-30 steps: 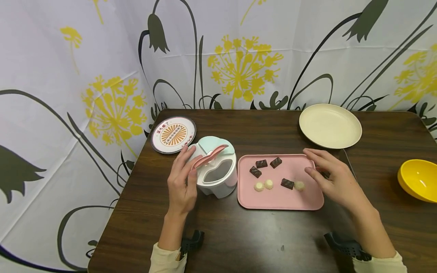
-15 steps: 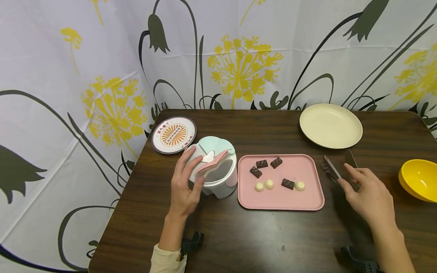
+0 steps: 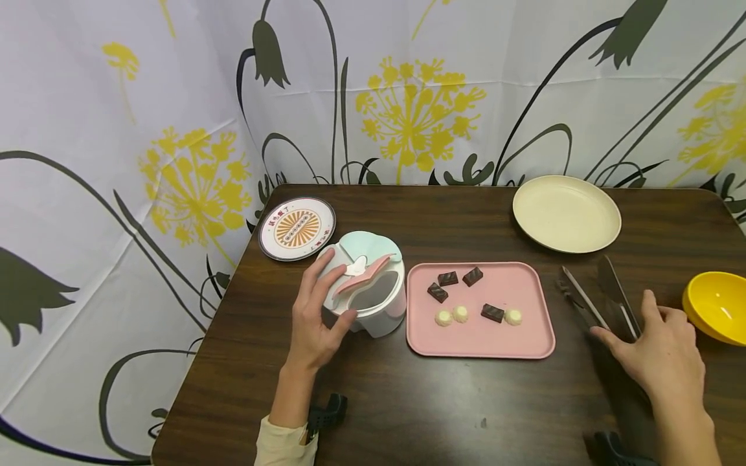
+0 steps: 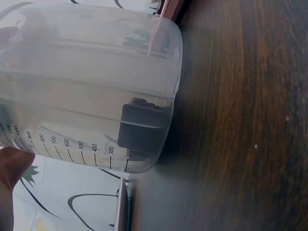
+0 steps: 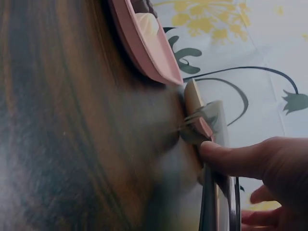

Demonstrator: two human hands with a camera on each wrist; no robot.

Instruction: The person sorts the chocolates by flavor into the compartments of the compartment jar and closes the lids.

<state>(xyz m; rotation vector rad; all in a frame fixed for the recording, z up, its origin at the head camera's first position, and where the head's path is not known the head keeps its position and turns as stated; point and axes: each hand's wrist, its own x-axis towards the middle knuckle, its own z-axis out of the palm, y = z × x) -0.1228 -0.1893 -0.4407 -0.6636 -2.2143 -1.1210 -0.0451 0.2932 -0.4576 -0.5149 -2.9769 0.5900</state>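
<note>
My left hand point(image 3: 315, 323) holds a lidded storage canister point(image 3: 381, 317) at its top, fingers on the lid and thumb by the near rim. The canister's pink flap point(image 3: 364, 275) stands raised over an open compartment. In the left wrist view, a dark chocolate point(image 4: 144, 125) shows low down through the clear canister wall with a printed scale. My right hand point(image 3: 661, 356) is spread around metal tongs point(image 3: 620, 301) on the table, the thumb right at one arm of them. On the pink tray point(image 3: 478, 346) lie several dark chocolates point(image 3: 492, 313) and 3 pale ones point(image 3: 460, 314).
A printed plate point(image 3: 297, 230) lies behind the canister at the left. At the back right is a cream plate point(image 3: 566, 213), and a yellow bowl point(image 3: 719, 307) stands at the right. A patterned cloth point(image 3: 419, 90) hangs behind the dark wooden table point(image 3: 443, 414).
My right hand has moved right, from the tray's right edge to the tongs, uncovering them. My left hand has shifted slightly right on the canister, its thumb leaving the pink flap for the rim.
</note>
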